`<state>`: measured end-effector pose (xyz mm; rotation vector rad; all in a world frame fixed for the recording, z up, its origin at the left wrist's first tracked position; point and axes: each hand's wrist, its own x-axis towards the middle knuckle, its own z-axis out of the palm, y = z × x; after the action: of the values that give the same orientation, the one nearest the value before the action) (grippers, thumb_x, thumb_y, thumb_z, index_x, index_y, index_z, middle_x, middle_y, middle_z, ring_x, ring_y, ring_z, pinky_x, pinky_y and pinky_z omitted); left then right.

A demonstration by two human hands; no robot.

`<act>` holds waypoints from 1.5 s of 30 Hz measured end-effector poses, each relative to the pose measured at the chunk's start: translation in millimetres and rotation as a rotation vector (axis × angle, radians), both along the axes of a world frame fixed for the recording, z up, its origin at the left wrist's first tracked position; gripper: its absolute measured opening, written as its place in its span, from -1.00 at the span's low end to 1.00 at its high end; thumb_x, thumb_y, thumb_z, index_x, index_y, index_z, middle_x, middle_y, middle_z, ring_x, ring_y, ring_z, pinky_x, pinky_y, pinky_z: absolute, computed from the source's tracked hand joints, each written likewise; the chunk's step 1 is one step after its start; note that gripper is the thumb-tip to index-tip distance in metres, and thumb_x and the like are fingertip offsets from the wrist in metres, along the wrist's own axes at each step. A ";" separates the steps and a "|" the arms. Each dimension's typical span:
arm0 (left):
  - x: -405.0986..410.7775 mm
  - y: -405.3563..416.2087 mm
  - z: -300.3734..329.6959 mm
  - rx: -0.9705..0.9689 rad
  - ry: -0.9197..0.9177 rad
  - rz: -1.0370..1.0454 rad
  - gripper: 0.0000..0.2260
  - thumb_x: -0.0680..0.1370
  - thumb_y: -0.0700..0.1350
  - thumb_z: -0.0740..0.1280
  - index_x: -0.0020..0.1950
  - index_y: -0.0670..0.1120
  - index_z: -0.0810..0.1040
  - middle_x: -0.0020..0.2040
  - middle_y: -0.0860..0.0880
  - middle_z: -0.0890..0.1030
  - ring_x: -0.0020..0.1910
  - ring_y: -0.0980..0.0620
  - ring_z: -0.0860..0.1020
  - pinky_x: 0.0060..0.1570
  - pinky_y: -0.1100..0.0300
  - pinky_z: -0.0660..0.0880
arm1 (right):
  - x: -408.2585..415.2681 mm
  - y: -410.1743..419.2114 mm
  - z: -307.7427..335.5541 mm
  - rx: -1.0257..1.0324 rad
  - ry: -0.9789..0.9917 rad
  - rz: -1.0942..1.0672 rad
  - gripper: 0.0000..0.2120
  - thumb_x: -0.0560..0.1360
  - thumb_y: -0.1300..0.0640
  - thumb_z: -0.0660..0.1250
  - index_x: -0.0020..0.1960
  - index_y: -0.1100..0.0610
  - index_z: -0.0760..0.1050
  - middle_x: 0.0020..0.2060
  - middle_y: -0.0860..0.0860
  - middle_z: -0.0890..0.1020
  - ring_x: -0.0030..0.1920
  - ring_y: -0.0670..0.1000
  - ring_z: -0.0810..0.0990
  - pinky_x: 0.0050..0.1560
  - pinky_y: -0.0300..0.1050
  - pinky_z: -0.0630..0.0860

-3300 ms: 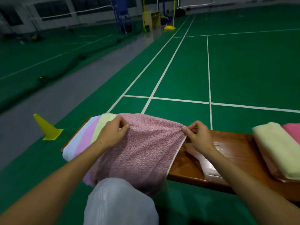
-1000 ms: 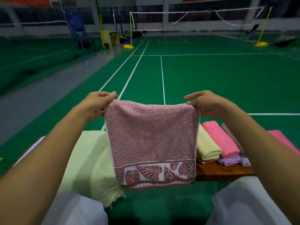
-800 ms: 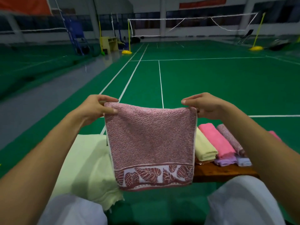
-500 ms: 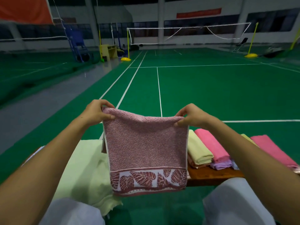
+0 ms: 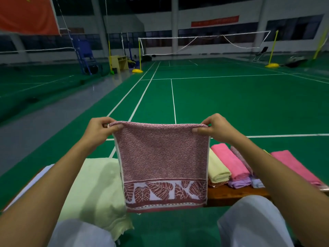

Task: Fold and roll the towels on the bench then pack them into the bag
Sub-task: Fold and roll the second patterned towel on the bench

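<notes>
Towels are the whole job, and one of them, a pink towel (image 5: pixel 162 157) with a leaf-pattern border, hangs in the air above the bench (image 5: pixel 236 196). The left hand (image 5: pixel 100 130) pinches its top left corner and the right hand (image 5: pixel 215 129) pinches the top right, fingers curled over a doubled upper edge, so it looks folded once and not yet rolled.

Just to the right, a row of finished towels lies on the bench: a pale yellow roll (image 5: pixel 218 169), a pink roll (image 5: pixel 230 161), lilac and blue pieces beneath, and another pink towel (image 5: pixel 293 165) beyond the right forearm. To the left, a light green towel (image 5: pixel 96 186) lies unfolded. I judge the work partly done; no bag is in view.

A red banner (image 5: pixel 215 21) on the far wall carries writing too small to read.
</notes>
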<state>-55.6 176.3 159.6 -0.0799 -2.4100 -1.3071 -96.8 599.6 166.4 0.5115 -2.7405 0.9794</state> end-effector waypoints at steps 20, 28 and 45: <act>14.9 -8.4 -32.8 0.060 0.100 0.036 -0.46 0.69 0.09 0.34 -0.20 -0.39 0.59 -0.38 -0.26 0.52 -0.36 -0.02 0.44 -0.27 0.09 0.39 | 34.6 4.6 -1.0 -0.259 -0.195 0.105 -0.34 0.45 -0.22 0.54 -0.32 0.40 0.53 -0.49 0.08 0.41 -0.45 -0.01 0.31 -0.38 -0.14 0.20; -81.8 -22.5 -136.2 -0.198 -0.262 0.222 -0.43 0.72 0.11 0.28 -0.41 -0.19 0.47 -0.49 -0.09 0.49 -0.47 -0.13 0.51 -0.30 0.03 0.51 | -85.6 -56.4 -114.4 0.153 -0.209 -0.150 -0.32 0.47 -0.24 0.54 -0.47 0.12 0.21 -0.55 0.00 0.25 -0.50 0.00 0.21 -0.44 -0.02 0.05; -136.4 -28.3 -198.4 -0.647 -0.328 0.267 -0.69 0.69 0.23 0.26 -0.07 0.06 0.57 -0.22 0.10 0.64 -0.28 0.10 0.58 -0.27 0.14 0.45 | -129.1 -100.9 -221.7 0.241 -0.313 -0.397 -0.69 0.65 0.07 0.29 0.25 0.25 0.34 0.14 0.25 0.63 0.14 0.34 0.64 0.06 0.15 0.56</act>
<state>-192.0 148.0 -38.7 0.2906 -2.9027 -0.4133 -225.9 498.7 -55.4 -0.1745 -3.0804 0.6815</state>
